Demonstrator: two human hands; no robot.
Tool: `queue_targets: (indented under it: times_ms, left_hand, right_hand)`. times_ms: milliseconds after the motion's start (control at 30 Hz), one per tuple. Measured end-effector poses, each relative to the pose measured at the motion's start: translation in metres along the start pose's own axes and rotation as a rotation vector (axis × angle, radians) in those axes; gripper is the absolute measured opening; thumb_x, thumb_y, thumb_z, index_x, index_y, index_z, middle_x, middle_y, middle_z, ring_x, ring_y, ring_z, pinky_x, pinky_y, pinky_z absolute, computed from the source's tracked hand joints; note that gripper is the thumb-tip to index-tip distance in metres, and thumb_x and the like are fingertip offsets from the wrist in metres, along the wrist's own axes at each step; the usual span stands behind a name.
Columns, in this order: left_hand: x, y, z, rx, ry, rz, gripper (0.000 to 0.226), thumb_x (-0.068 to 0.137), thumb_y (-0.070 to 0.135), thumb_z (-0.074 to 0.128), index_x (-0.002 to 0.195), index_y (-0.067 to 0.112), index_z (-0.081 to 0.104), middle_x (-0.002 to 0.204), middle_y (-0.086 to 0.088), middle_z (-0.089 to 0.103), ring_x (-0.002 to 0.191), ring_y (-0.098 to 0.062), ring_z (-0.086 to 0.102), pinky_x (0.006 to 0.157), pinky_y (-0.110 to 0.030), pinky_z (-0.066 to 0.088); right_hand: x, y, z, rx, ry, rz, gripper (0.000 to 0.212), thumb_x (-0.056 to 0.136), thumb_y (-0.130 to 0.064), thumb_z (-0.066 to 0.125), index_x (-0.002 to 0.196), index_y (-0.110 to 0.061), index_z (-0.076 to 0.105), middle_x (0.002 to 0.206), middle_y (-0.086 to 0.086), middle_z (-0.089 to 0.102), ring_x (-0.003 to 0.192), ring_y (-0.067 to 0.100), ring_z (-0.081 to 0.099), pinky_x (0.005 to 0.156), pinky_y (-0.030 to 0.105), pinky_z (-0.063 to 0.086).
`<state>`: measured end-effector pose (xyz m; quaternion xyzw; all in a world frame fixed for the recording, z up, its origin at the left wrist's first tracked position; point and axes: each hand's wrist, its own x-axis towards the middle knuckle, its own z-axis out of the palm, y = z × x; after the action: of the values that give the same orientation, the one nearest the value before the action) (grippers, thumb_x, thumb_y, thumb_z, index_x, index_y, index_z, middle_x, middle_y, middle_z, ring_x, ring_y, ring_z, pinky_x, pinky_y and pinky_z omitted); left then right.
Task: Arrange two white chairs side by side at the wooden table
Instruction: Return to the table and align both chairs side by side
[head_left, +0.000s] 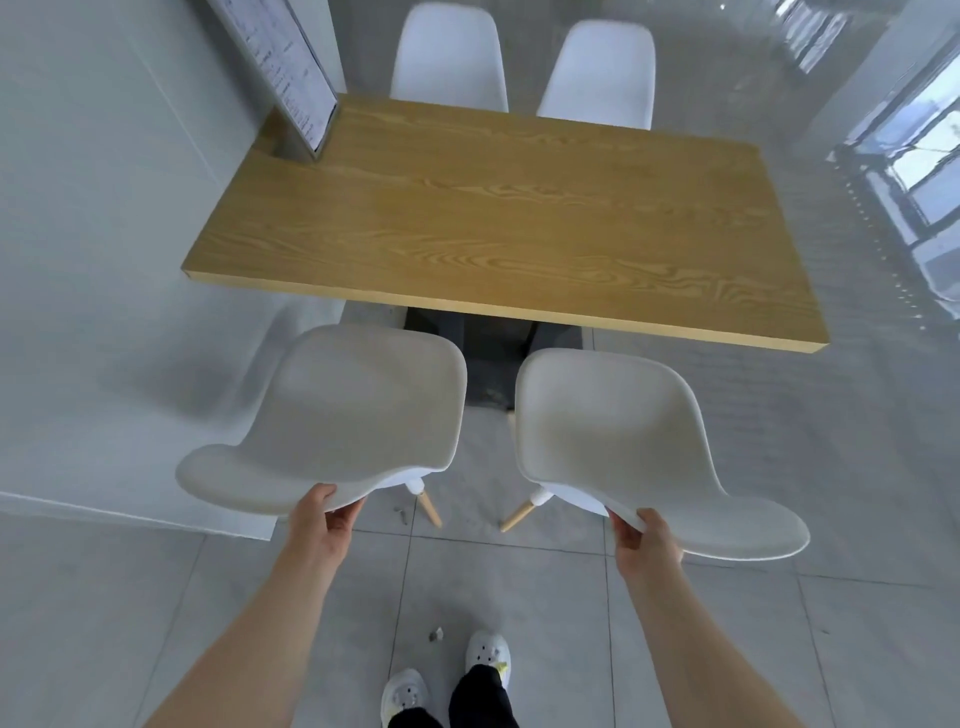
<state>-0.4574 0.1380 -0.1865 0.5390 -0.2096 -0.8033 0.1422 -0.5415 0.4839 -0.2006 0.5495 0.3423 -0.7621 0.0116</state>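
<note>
Two white shell chairs stand side by side in front of the near long edge of the wooden table (509, 208), seats facing it. My left hand (321, 514) grips the top edge of the left chair's (353, 410) backrest. My right hand (644, 540) grips the top edge of the right chair's (618, 431) backrest. A narrow gap separates the two chairs. Their seat fronts sit just short of the table edge. Pale wooden legs show under each chair.
Two more white chairs (449, 57) (597, 73) stand at the table's far side. A framed board (280, 67) leans against the left wall at the table's far left corner. A white wall runs along the left; glass panels lie to the right. Small debris lies on the grey tile floor.
</note>
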Motion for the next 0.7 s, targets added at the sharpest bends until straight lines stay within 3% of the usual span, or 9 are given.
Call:
queue_targets:
  times_ms: [100,133,200,233,267,333,400,567,700]
  left_hand:
    - [-0.002,-0.003,-0.007,-0.004,-0.021,-0.014,0.02,0.087,-0.008,0.043,0.09,0.005,0.058,0.087,-0.008,0.068,0.09,-0.024,0.063,0.067,-0.037,0.059]
    - [-0.005,-0.005,-0.009,-0.002,-0.022,-0.019,0.019,0.087,-0.008,0.044,0.092,0.005,0.058,0.092,-0.009,0.066,0.091,-0.024,0.063,0.066,-0.036,0.06]
    - [-0.009,-0.015,-0.012,-0.015,-0.017,-0.027,0.02,0.087,-0.009,0.046,0.095,0.006,0.057,0.097,-0.008,0.064,0.093,-0.023,0.063,0.066,-0.037,0.06]
    - [-0.012,-0.021,-0.014,-0.028,-0.017,-0.028,0.023,0.086,-0.009,0.047,0.097,0.008,0.058,0.098,-0.006,0.065,0.094,-0.022,0.063,0.067,-0.038,0.059]
    - [-0.015,-0.027,-0.017,-0.035,-0.022,-0.028,0.027,0.086,-0.009,0.048,0.101,0.009,0.059,0.1,-0.005,0.065,0.095,-0.021,0.063,0.068,-0.038,0.059]
    - [-0.017,-0.036,-0.022,-0.036,-0.035,-0.029,0.038,0.085,-0.009,0.049,0.117,0.008,0.058,0.111,-0.006,0.065,0.097,-0.021,0.064,0.069,-0.037,0.059]
    - [-0.015,-0.039,-0.023,-0.034,-0.043,-0.026,0.046,0.085,-0.009,0.05,0.128,0.008,0.054,0.119,-0.007,0.062,0.098,-0.021,0.064,0.069,-0.036,0.06]
    - [-0.011,-0.041,-0.01,-0.034,-0.074,-0.034,0.029,0.085,-0.008,0.051,0.097,0.016,0.062,0.087,0.002,0.073,0.073,-0.012,0.073,0.067,-0.033,0.061]
    - [-0.004,-0.04,0.0,-0.048,-0.114,-0.053,0.03,0.084,-0.007,0.053,0.106,0.011,0.061,0.095,-0.002,0.072,0.076,-0.014,0.074,0.067,-0.032,0.061]
  right_hand:
    - [-0.01,0.006,-0.005,-0.078,-0.052,-0.06,0.027,0.084,-0.009,0.061,0.107,-0.021,0.055,0.096,0.001,0.058,0.084,0.007,0.06,0.047,0.004,0.045]
    - [-0.012,0.009,-0.01,-0.023,-0.107,0.068,0.019,0.088,-0.018,0.06,0.099,-0.031,0.051,0.095,-0.001,0.056,0.078,0.001,0.059,0.048,0.002,0.042]
    - [-0.027,0.022,-0.014,-0.254,-0.116,0.043,0.02,0.092,-0.027,0.056,0.092,-0.043,0.045,0.097,-0.003,0.055,0.079,-0.021,0.054,0.067,-0.004,0.039]
    - [-0.028,0.023,-0.018,-0.137,-0.14,0.107,0.017,0.092,-0.024,0.055,0.097,-0.039,0.05,0.099,-0.001,0.057,0.079,-0.021,0.055,0.065,-0.004,0.042]
    - [-0.026,0.026,-0.02,0.069,-0.174,0.098,0.021,0.091,-0.017,0.056,0.108,-0.028,0.057,0.103,0.001,0.059,0.077,-0.01,0.061,0.059,0.0,0.047]
    - [-0.031,0.033,-0.018,0.079,-0.141,-0.02,0.04,0.086,0.0,0.055,0.124,-0.01,0.055,0.106,0.004,0.062,0.082,0.007,0.064,0.064,0.018,0.058]
    - [-0.032,0.033,-0.012,0.135,-0.11,0.015,0.047,0.084,0.005,0.054,0.129,-0.008,0.053,0.104,0.004,0.064,0.09,0.018,0.063,0.07,0.03,0.059]
    - [-0.034,0.034,-0.001,0.143,-0.087,0.022,0.047,0.084,0.004,0.054,0.13,-0.009,0.053,0.118,0.007,0.062,0.098,0.021,0.064,0.074,0.033,0.059]
    - [-0.036,0.039,0.007,0.156,-0.117,0.049,0.046,0.084,0.002,0.054,0.129,-0.008,0.054,0.117,0.006,0.064,0.101,0.02,0.064,0.072,0.031,0.06]
